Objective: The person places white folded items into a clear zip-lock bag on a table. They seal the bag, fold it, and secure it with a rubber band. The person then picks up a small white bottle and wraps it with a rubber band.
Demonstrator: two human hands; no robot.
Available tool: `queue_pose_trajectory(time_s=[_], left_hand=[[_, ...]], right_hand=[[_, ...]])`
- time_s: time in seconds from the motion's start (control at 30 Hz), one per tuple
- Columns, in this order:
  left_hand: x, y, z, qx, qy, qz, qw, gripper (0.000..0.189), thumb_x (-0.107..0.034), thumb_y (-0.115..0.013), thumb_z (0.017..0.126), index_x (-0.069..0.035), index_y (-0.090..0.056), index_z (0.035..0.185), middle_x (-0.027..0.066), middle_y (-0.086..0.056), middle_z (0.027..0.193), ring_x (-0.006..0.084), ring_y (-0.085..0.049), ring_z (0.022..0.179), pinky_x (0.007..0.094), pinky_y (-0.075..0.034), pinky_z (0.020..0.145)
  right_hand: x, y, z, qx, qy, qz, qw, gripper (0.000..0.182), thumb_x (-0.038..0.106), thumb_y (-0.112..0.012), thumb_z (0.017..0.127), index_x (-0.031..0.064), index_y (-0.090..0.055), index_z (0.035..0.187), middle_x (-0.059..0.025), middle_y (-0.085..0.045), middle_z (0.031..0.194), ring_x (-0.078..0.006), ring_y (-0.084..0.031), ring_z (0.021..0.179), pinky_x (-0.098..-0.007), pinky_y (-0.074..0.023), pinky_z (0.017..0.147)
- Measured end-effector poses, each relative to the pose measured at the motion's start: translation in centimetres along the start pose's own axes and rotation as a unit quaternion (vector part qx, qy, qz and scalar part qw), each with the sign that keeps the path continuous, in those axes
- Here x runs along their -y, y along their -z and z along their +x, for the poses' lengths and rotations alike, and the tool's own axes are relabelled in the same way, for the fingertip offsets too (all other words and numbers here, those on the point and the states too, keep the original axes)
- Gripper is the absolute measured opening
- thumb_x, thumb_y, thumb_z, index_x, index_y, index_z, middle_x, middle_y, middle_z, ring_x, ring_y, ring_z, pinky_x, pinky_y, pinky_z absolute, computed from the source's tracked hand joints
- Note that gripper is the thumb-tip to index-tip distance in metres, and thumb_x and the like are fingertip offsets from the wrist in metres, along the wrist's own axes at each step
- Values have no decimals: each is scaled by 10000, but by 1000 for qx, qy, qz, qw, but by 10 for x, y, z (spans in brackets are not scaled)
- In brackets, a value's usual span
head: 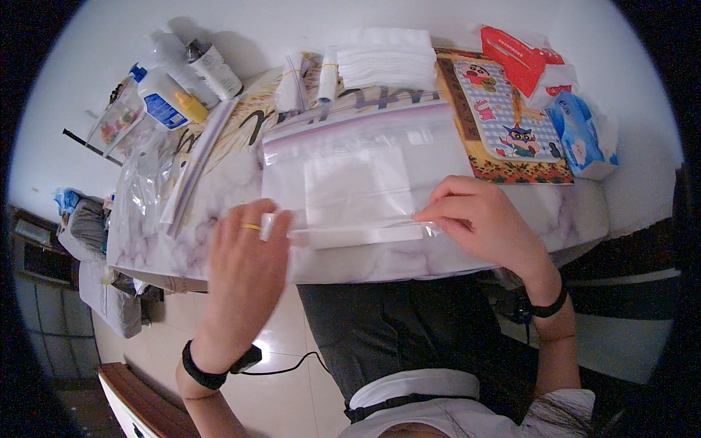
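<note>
A clear plastic zip bag (443, 142) lies flat on the marble-patterned tabletop before me, its pink-and-purple closure strip towards the wall. Inside or beneath the film, a pale rectangular sheet (358, 180) shows; which of the two is unclear. Along the near edge runs a folded or rolled white strip (367, 235). My right hand (482, 219) pinches the bag's near right corner between thumb and fingers. At the near left corner is my left hand (249, 246), blurred, with a yellow ring. Whether its thumb and finger grip the film cannot be made out.
Behind the bag stand folded white cloths (386, 57) and banded rolls of bags (328, 76). At right are a cartoon-printed board (506, 112) and tissue packs (583, 137). Pump bottles (159, 98), a bundle of zip bags (200, 164) and crumpled clear plastic (142, 180) occupy the left.
</note>
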State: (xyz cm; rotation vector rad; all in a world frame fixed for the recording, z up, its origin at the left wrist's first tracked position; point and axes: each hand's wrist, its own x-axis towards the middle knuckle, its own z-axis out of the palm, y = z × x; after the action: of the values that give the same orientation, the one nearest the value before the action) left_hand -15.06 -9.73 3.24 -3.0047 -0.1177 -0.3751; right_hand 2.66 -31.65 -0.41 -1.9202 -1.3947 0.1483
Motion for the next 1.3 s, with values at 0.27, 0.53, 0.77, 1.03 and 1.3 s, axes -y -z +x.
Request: queue_pose_trajectory(time_s=[0.27,0.53,0.77,1.03,1.3], left_hand=[[-29,-27,13,-20,-138,-91,986,315,-36,-611,727,-22,-569,1039,81,-586,944,254,-583,835,342,-502,694],[-15,-20,9,-2,-104,-176,979,292,-21,-586,710,-21,-561,1001,99,-581,858,246,-584,722,312,-496,621],[-12,-14,-1,27,-11,-283,959,131,-31,-565,807,-46,-593,934,96,-584,847,276,-581,755,344,-484,652],[-15,-22,-10,-33,-95,-135,986,260,-57,-629,725,-40,-604,983,55,-562,882,241,-577,798,331,-484,668],[-15,-23,-14,-61,-149,-103,982,333,-50,-614,686,-7,-589,1015,64,-566,908,210,-584,823,312,-497,653]], right_hand=[[-2,2,3,11,9,-11,1000,95,128,-629,773,59,-665,827,-62,-592,808,-239,-586,766,-335,-475,679],[10,-2,-5,-17,138,-171,975,219,139,-624,739,118,-635,957,-32,-555,789,-199,-547,769,-319,-456,698],[18,-8,-10,24,91,-126,988,231,108,-581,741,103,-643,964,-46,-548,779,-197,-547,763,-318,-473,661],[19,-7,-4,0,101,-159,982,200,110,-591,721,87,-662,907,-42,-543,833,-201,-545,804,-318,-464,695],[26,-20,-10,-43,145,-166,975,242,102,-592,703,21,-611,930,-49,-559,870,-206,-534,823,-322,-457,720]])
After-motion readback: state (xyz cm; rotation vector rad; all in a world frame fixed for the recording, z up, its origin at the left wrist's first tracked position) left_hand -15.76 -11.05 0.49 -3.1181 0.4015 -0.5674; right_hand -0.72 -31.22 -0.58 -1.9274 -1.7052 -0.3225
